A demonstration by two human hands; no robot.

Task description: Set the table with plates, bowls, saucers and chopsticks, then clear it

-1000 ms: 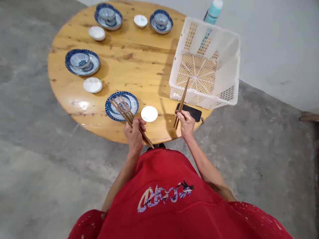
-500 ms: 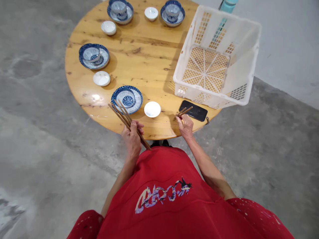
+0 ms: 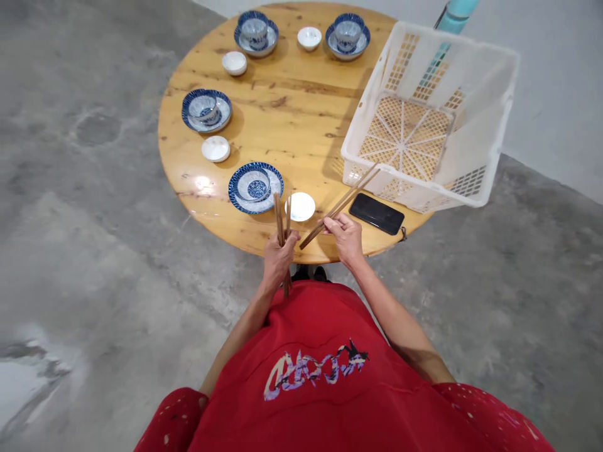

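My left hand [image 3: 279,256] is closed around a bunch of wooden chopsticks [image 3: 278,213] that point up and away from me at the table's near edge. A pair of chopsticks [image 3: 348,196] slants between the fingers of my right hand [image 3: 346,237], their far ends overlapping the basket's near side. Just beyond my left hand is a small white dish [image 3: 301,207], partly covered by chopstick tips. To its left, a glassy bowl [image 3: 254,186] sits on a blue-and-white plate [image 3: 238,199].
A white plastic basket [image 3: 490,125] stands at the table's right, with a black phone [image 3: 377,213] before it. More bowls on blue-rimmed plates [image 3: 225,113] and small white dishes [image 3: 215,149] line the round table's left and far sides. A turquoise bottle [image 3: 455,16] stands behind the basket.
My right hand's chopsticks have swung to point toward the basket and show more of their length. My left hand's bunch has turned more upright and moved right. The view has shifted left.
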